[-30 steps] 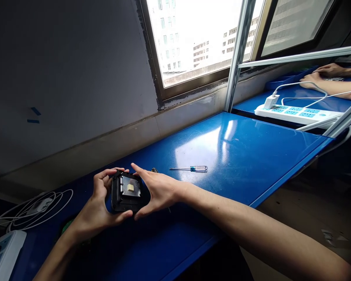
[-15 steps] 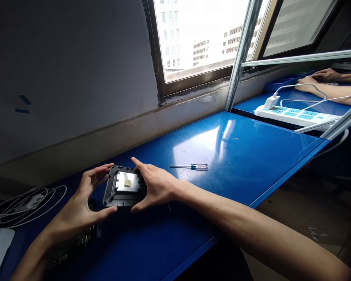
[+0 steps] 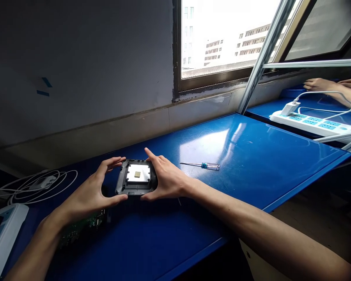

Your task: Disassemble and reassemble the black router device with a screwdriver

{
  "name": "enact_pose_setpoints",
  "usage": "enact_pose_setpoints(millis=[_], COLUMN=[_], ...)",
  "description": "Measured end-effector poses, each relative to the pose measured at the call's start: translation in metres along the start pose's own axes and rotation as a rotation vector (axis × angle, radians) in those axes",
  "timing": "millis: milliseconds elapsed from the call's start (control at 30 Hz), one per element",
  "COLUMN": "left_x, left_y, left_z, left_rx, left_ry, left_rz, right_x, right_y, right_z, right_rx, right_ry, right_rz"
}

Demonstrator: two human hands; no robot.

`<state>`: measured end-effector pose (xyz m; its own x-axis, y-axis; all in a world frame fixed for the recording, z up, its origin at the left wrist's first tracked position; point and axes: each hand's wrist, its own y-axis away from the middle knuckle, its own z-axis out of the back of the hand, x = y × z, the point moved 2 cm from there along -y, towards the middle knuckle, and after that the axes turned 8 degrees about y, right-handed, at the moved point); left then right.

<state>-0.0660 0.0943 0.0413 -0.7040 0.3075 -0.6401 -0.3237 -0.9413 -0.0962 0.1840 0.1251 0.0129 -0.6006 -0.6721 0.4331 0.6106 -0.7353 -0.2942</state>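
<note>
Between my hands is a square black plastic cover (image 3: 130, 191), held above the blue table with its inner side facing me. A shiny metal plate (image 3: 131, 172) sits in its middle, bearing a small yellowish square pad (image 3: 137, 174). My left hand (image 3: 89, 193) grips the cover's left edge, thumb at the near corner and fingers at the far one. On the opposite side, my right hand (image 3: 169, 179) clasps the right edge, its index finger pointing up and away. Partly hidden beneath my left forearm lies a green circuit board (image 3: 86, 224).
A screwdriver (image 3: 210, 166) with a clear blue handle lies on the blue table (image 3: 251, 168). White cables (image 3: 67, 183) and a white power strip (image 3: 13, 230) are at left. Beyond a metal post (image 3: 263, 64) are another power strip (image 3: 310, 121) and another person's hands (image 3: 320, 84).
The view has swung left, so the scene appears further right. The cover looks tilted flatter, still between both hands. The other person's hands have shifted.
</note>
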Motion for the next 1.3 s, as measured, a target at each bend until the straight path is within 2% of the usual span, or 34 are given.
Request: enact_pose_setpoints(millis=[333, 633, 967, 1067, 1167, 1300], left_x=[-0.001, -0.002, -0.014, -0.017, -0.013, -0.002], left_y=[0.001, 0.002, 0.005, 0.006, 0.009, 0.015], left_z=[0.002, 0.002, -0.012, -0.005, 0.009, 0.026], left_rx=[0.022, 0.021, 0.071, 0.019, -0.074, -0.166], left_ry=[0.003, -0.013, -0.162, -0.168, -0.160, -0.175], left_rz=[0.026, 0.040, -0.067, -0.074, -0.015, 0.131], right_x=[-0.002, -0.001, 0.004, 0.005, 0.003, -0.008], right_y=[0.000, 0.001, 0.003, 0.004, 0.003, 0.001], right_z=[-0.004, 0.001, -0.001, 0.000, 0.003, 0.008], right_rx=[-0.056, -0.052, -0.078, -0.094, -0.198, -0.340], right_ry=[0.012, 0.037, 0.048, 0.015, -0.043, -0.114], right_rz=[0.006, 0.034, 0.164, 0.169, 0.166, 0.022])
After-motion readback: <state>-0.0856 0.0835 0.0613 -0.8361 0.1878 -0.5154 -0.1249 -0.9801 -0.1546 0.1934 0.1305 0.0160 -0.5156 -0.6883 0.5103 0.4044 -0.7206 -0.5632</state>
